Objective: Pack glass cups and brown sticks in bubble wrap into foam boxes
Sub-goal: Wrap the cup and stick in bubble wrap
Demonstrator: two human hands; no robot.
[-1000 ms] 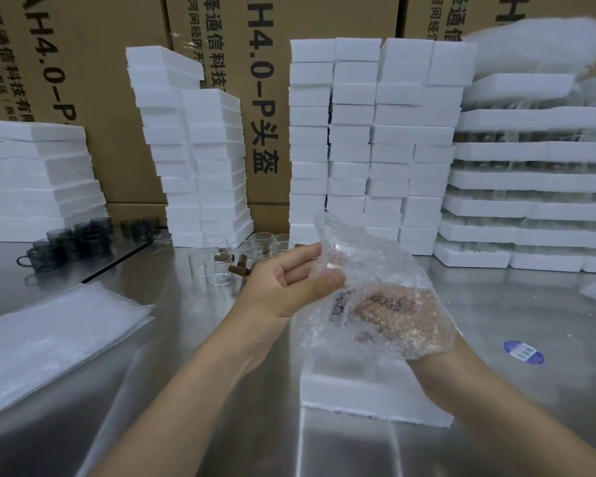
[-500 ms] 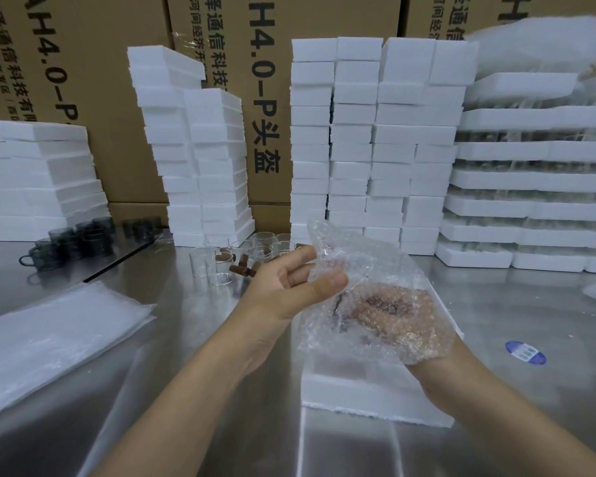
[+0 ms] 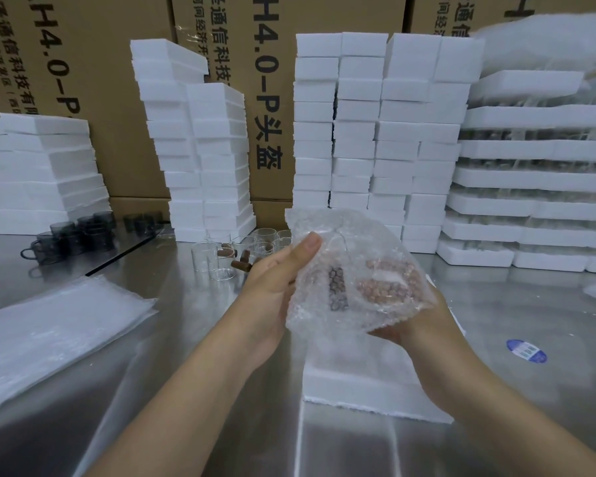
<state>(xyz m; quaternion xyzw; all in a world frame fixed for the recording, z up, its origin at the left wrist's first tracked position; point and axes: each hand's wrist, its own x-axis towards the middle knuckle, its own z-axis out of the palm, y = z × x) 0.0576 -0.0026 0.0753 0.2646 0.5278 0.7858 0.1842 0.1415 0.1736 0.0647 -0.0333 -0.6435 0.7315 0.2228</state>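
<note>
Head view, from where I stand: both hands hold a sheet of bubble wrap (image 3: 358,242) up over the steel table (image 3: 186,339), above a white foam box (image 3: 369,383) lying just in front of the person. The left hand (image 3: 272,287) pinches the wrap's left edge with the thumb on the front. The right hand (image 3: 417,325) cups the bundle from below, fingers curled up behind it, and a brown stick (image 3: 338,290) shows dark through the bubbles (whether a cup is in there too I can't make out). Clear glass cups (image 3: 265,235) and loose brown sticks (image 3: 241,265) sit behind the left hand, near tall stacks of foam boxes (image 3: 375,132).
</note>
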